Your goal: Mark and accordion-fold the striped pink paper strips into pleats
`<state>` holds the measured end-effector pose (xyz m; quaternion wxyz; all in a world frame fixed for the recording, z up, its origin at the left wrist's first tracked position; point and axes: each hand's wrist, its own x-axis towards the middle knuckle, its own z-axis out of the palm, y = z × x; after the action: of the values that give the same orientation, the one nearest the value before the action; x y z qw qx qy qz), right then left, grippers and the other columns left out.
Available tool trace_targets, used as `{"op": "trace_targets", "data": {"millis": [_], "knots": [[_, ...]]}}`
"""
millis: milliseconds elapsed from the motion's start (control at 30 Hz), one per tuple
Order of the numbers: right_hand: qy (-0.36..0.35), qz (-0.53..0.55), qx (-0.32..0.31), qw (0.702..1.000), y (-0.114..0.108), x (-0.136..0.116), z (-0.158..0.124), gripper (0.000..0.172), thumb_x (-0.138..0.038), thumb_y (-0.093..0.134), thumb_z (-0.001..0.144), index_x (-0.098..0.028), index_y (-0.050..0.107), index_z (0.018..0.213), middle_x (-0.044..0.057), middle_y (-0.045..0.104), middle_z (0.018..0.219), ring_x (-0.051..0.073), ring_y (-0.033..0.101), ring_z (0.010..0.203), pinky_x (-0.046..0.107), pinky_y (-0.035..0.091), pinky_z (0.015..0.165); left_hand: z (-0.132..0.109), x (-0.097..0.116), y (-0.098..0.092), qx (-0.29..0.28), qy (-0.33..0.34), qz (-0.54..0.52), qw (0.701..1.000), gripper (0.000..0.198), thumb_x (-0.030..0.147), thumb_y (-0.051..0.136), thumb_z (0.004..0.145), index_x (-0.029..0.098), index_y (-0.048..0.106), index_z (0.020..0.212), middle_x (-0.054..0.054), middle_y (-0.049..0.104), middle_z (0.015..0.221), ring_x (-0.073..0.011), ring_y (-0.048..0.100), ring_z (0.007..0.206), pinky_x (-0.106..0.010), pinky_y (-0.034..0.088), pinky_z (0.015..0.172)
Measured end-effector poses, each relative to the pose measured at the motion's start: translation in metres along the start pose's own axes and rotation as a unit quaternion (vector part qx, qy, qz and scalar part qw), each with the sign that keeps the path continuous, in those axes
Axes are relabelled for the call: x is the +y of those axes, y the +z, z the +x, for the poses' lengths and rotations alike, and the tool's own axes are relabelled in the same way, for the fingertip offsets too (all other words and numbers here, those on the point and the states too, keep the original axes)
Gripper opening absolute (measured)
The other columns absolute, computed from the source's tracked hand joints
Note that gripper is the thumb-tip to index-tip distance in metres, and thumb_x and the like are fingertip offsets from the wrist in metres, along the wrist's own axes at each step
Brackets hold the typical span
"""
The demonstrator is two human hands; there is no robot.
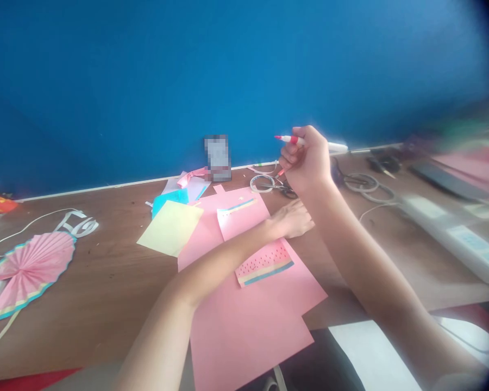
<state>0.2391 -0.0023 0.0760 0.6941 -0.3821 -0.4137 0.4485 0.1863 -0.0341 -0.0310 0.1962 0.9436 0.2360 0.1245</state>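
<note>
Dotted pink paper [264, 263] sits mid-table atop larger pink sheets [244, 331], right hand [309, 163] fingers wrapped around marker [292, 140], left hand [292, 219] at the right edge, finger state unclear; weak hold-down could let paper skid, or a dipped red tip could leave stray marks.

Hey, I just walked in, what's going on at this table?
Someone is working with paper. Their right hand holds a red-and-white marker up off the table, while their left hand stretches out below it. The left forearm crosses a dotted pink piece with yellow and blue edging, which lies over larger pink paper. A pale yellow sheet lies beside that, and a pleated pink fan with similar edging sits off to the left.
</note>
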Motion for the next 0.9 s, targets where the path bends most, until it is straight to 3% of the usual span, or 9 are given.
{"op": "trace_targets", "data": {"millis": [100,200,333,400,467,667,800,900], "knots": [[0.004,-0.007,0.001,1.0,0.01,0.01,-0.007,0.034,-0.049,0.061,0.081,-0.024,0.042,0.07,-0.007,0.036,0.047,0.007,0.033,0.039,0.023,0.025,0.037,-0.025,0.003,-0.005,0.039,0.043,0.007,0.998,0.034,0.01,0.035,0.09,0.014,0.064,0.108,-0.011,0.063,0.117,-0.0236,0.052,0.116,-0.04,0.042,0.1],[0.031,-0.028,-0.057,0.998,0.019,0.024,-0.014,0.036,-0.045,0.066,0.077,-0.023,0.04,0.067,-0.007,0.039,0.048,0.006,0.033,0.039,0.022,0.024,0.037,-0.052,0.001,-0.009,0.047,0.054,0.083,0.994,0.035,0.001,0.034,0.087,0.015,0.063,0.102,-0.01,0.064,0.11,-0.022,0.054,0.112,-0.037,0.044,0.095],[0.116,-0.057,-0.154,0.98,0.024,0.047,-0.018,0.032,-0.034,0.069,0.072,-0.022,0.042,0.062,-0.006,0.042,0.048,0.005,0.031,0.038,0.021,0.02,0.035,-0.08,-0.014,-0.007,0.064,-0.045,0.183,0.98,0.023,0.01,0.04,0.093,0.015,0.057,0.107,-0.007,0.063,0.095,-0.0194,0.059,0.092,-0.032,0.047,0.08],[0.139,-0.077,-0.157,0.975,0.025,0.061,-0.02,0.028,-0.031,0.069,0.07,-0.021,0.044,0.06,-0.005,0.044,0.047,0.005,0.032,0.038,0.021,0.019,0.035,-0.09,-0.022,-0.004,0.059,-0.073,0.221,0.971,0.019,0.015,0.042,0.094,0.014,0.056,0.108,-0.007,0.064,0.093,-0.0207,0.059,0.093,-0.033,0.046,0.079],[0.153,-0.104,-0.148,0.972,0.027,0.077,-0.024,0.028,-0.031,0.068,0.069,-0.021,0.044,0.058,-0.005,0.043,0.045,0.006,0.033,0.038,0.021,0.02,0.035,-0.098,-0.026,0.0,0.053,-0.072,0.246,0.965,0.024,0.008,0.041,0.092,0.014,0.057,0.11,-0.008,0.064,0.1,-0.0207,0.059,0.099,-0.033,0.046,0.082],[0.105,-0.135,-0.194,0.966,0.018,0.124,-0.035,0.027,-0.034,0.065,0.073,-0.021,0.045,0.059,-0.005,0.047,0.049,0.007,0.037,0.041,0.02,0.026,0.039,-0.118,-0.021,0.007,0.058,-0.039,0.236,0.969,0.025,0.01,0.041,0.093,0.014,0.06,0.108,-0.008,0.065,0.106,-0.0208,0.056,0.105,-0.033,0.046,0.087],[0.08,-0.162,-0.166,0.969,0.008,0.144,-0.032,0.028,-0.038,0.062,0.076,-0.021,0.045,0.06,-0.005,0.047,0.049,0.007,0.04,0.044,0.02,0.028,0.041,-0.121,-0.021,0.008,0.082,-0.084,0.213,0.97,0.022,0.008,0.04,0.091,0.015,0.061,0.095,-0.007,0.063,0.094,-0.0198,0.056,0.094,-0.033,0.046,0.081],[0.051,-0.192,-0.181,0.963,0.006,0.147,-0.033,0.03,-0.039,0.059,0.078,-0.02,0.045,0.059,-0.004,0.049,0.051,0.008,0.042,0.047,0.021,0.031,0.045,-0.12,-0.022,0.009,0.096,-0.1,0.195,0.971,0.018,0.007,0.043,0.088,0.016,0.058,0.086,-0.005,0.061,0.087,-0.0196,0.054,0.086,-0.033,0.045,0.077]]}}
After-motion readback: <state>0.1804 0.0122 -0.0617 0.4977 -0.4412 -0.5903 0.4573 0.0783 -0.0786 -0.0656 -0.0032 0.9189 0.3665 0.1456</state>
